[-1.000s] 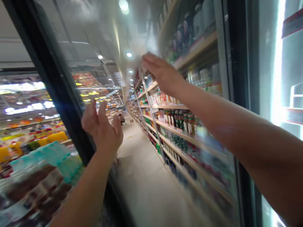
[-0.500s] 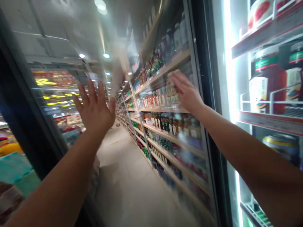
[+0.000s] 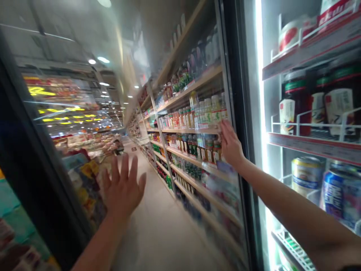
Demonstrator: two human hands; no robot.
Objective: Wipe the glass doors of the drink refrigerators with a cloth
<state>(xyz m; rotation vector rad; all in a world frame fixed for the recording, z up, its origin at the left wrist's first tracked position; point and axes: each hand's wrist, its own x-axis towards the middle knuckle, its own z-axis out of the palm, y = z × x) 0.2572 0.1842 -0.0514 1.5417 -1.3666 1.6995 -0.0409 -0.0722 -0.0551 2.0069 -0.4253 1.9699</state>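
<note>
1. Glass door (image 3: 175, 210) fills the centre of the frame, standing open beside the lit cooler shelves (image 3: 310, 145). The right hand (image 3: 231, 145) touches its edge. Blur hides whether the grip closes there, and fingers at that edge could get pinched.
2. The left hand (image 3: 124, 188), lower centre, is spread and holds nothing. A hard shove could slam the door and rattle the cans (image 3: 307, 175).

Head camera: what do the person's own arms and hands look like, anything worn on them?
The left hand and right hand are ungloved, with no rings, watch or bands showing. The left arm and right arm are uncovered as far as the frame reaches; a dark sliver at the bottom right corner may be a sleeve edge.
</note>
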